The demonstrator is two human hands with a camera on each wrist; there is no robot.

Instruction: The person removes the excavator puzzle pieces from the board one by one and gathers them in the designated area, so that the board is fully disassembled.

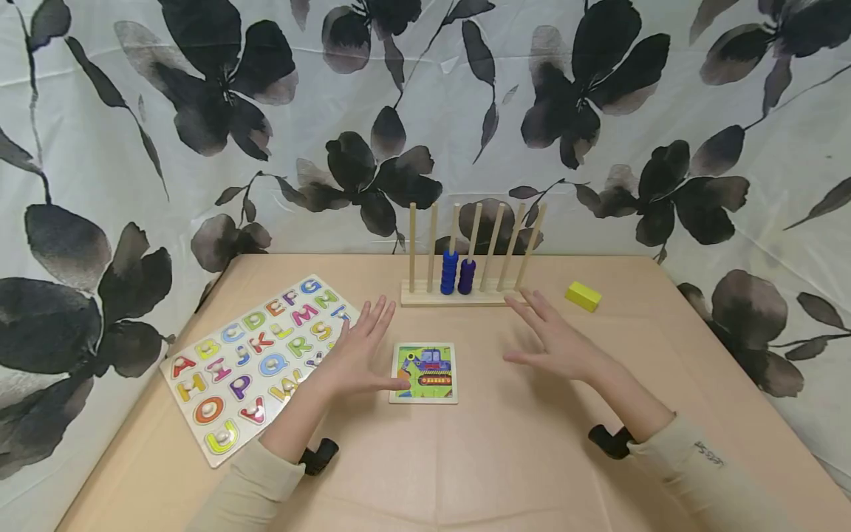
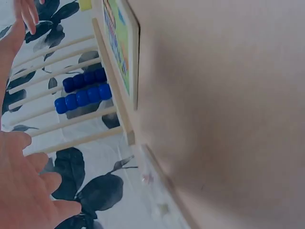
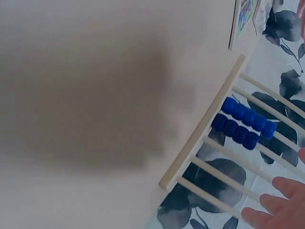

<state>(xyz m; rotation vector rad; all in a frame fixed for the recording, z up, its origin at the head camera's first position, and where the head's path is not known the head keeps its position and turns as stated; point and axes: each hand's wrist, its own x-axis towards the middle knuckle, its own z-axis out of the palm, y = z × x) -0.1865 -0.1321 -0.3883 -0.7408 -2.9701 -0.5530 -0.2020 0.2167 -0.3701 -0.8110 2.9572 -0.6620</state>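
Observation:
My left hand (image 1: 359, 358) hovers with spread fingers between the alphabet board (image 1: 222, 355) and a small picture puzzle (image 1: 425, 362) of a digger on green. Its thumb overlaps the puzzle's left edge in the head view; whether it touches cannot be told. My right hand (image 1: 555, 340) is held over the table to the puzzle's right, fingers apart, holding nothing. Behind both hands stands a wooden peg rack (image 1: 425, 298) with several upright rods. Blue beads (image 1: 449, 272) are stacked on one rod and darker blue-purple beads (image 1: 467, 275) on the rod beside it.
A yellow block (image 1: 583, 296) lies right of the peg rack. The alphabet board slants across the table's left side, with coloured letters in it. A floral cloth (image 1: 465, 111) hangs behind the table (image 1: 505, 458). Each wrist wears a black band (image 1: 320, 456).

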